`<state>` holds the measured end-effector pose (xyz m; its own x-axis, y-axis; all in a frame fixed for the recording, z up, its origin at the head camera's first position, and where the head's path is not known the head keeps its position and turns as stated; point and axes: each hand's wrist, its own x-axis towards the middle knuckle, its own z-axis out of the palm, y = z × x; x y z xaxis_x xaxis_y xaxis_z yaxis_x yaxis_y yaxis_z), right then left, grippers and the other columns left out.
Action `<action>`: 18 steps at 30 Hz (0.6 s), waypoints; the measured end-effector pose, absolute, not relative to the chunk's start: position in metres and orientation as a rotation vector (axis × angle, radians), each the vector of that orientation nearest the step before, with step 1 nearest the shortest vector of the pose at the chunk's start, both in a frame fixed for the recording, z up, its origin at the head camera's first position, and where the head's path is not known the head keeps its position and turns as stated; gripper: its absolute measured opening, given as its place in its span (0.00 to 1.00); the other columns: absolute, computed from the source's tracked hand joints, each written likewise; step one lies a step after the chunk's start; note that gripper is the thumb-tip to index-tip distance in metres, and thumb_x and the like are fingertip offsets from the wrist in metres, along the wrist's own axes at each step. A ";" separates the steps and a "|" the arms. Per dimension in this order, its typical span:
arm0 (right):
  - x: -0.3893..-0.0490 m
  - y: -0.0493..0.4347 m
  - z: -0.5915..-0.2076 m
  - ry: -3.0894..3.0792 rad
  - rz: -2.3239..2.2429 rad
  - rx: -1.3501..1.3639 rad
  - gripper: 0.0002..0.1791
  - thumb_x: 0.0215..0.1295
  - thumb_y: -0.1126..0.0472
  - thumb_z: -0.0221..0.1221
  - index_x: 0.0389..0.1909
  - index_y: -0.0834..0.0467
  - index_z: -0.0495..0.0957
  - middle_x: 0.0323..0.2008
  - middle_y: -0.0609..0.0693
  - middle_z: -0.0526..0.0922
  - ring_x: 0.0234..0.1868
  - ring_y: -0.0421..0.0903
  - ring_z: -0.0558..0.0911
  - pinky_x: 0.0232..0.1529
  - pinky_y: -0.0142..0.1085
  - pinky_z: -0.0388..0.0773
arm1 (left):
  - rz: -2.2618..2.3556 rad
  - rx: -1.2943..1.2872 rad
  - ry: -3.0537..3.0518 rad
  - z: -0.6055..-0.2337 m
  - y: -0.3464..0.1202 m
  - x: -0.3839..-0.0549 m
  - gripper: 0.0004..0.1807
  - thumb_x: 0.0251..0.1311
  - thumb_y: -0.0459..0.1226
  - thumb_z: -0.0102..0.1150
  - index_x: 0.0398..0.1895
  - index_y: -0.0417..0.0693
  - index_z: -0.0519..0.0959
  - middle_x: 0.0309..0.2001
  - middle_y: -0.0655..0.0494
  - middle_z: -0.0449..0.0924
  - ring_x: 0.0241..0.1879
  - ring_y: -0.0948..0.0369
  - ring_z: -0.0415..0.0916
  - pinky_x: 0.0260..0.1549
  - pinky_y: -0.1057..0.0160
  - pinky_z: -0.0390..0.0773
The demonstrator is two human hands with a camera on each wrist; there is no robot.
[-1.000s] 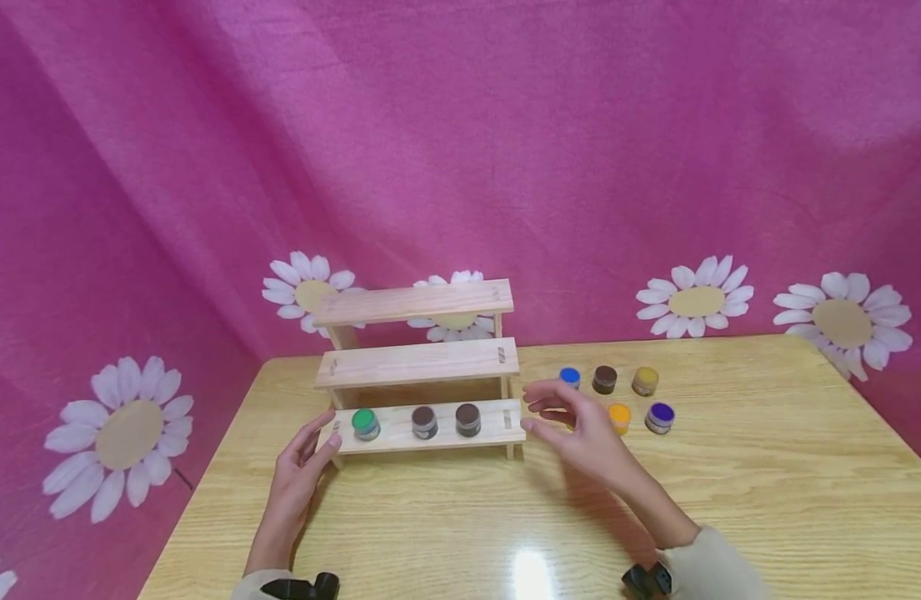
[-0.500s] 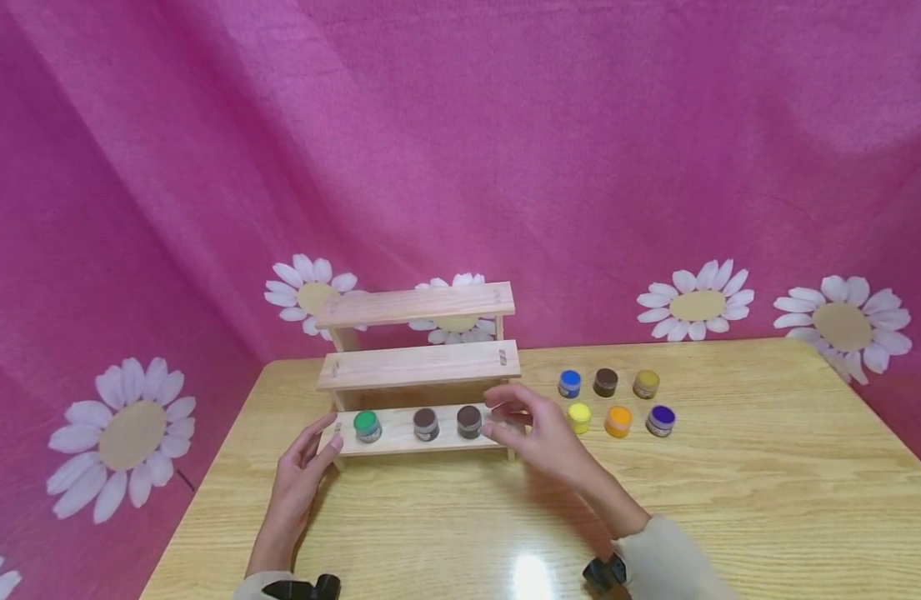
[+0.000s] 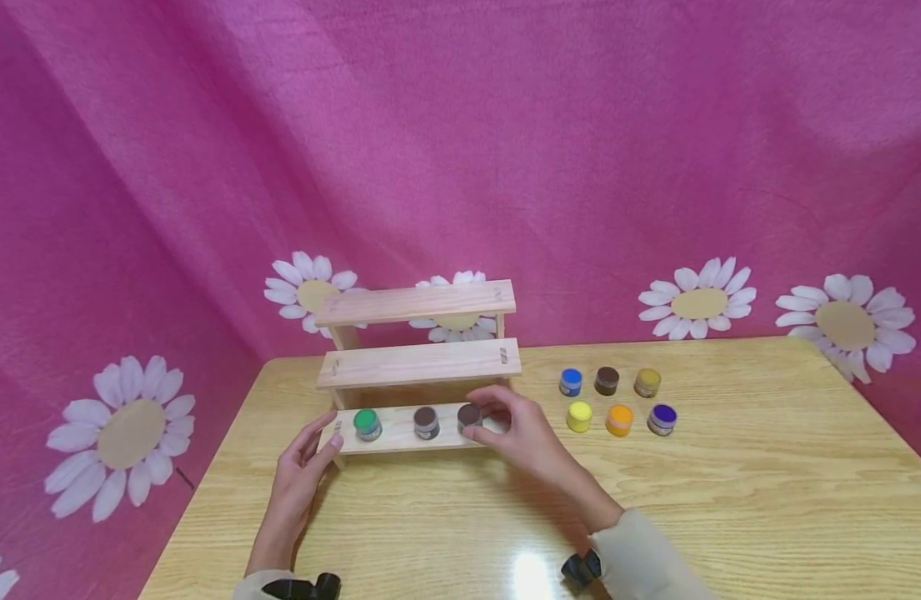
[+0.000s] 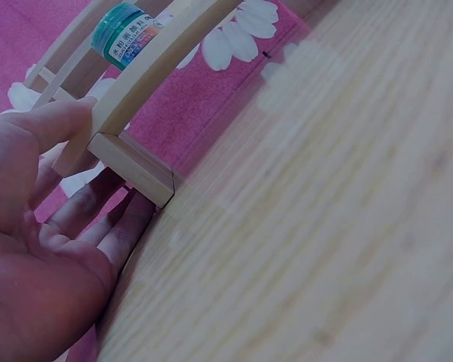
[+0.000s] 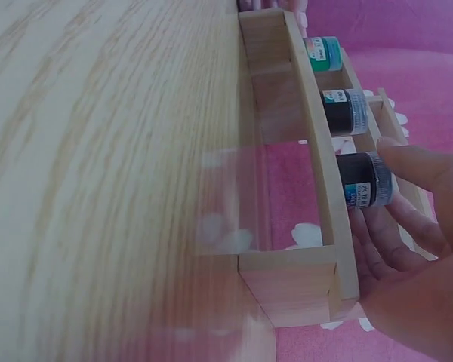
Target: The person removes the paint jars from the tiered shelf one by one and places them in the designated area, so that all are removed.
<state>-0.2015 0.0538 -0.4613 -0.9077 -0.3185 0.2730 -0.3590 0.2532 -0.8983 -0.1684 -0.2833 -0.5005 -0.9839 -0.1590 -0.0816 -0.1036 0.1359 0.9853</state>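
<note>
Green jar [image 4: 109,47], near bottom shelf's [image 3: 396,423] left end: label [image 4: 134,39] reads 水粉画颜料; finer print blurred. Dark jar [image 5: 355,170], near right end: label [image 5: 358,195] unclear.

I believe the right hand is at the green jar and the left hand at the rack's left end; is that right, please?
No: in the head view, the right hand is at the dark jar rightmost on the rack, not the green jar. The left hand is at the rack's left end.
</note>
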 end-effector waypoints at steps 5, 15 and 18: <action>-0.202 0.052 -0.463 -2.462 1.759 0.657 0.21 0.60 0.65 0.73 0.53 0.64 0.81 0.46 0.54 0.86 0.47 0.50 0.85 0.52 0.45 0.85 | -2.018 0.267 -2.332 -0.500 -0.283 -0.169 0.30 0.75 0.43 0.59 0.76 0.50 0.66 0.81 0.51 0.53 0.80 0.53 0.47 0.75 0.49 0.58; -0.202 0.050 -0.463 -2.485 1.719 0.613 0.18 0.59 0.66 0.73 0.50 0.62 0.83 0.43 0.53 0.86 0.44 0.48 0.85 0.50 0.44 0.86 | -2.021 0.275 -2.331 -0.499 -0.283 -0.168 0.30 0.74 0.43 0.59 0.76 0.50 0.67 0.81 0.51 0.52 0.80 0.53 0.46 0.76 0.48 0.57; -0.200 0.052 -0.462 -2.479 1.702 0.616 0.18 0.59 0.66 0.73 0.50 0.61 0.83 0.43 0.53 0.86 0.44 0.48 0.86 0.50 0.43 0.86 | -2.025 0.269 -2.327 -0.499 -0.283 -0.168 0.30 0.74 0.43 0.59 0.76 0.49 0.67 0.81 0.51 0.53 0.80 0.54 0.47 0.75 0.49 0.58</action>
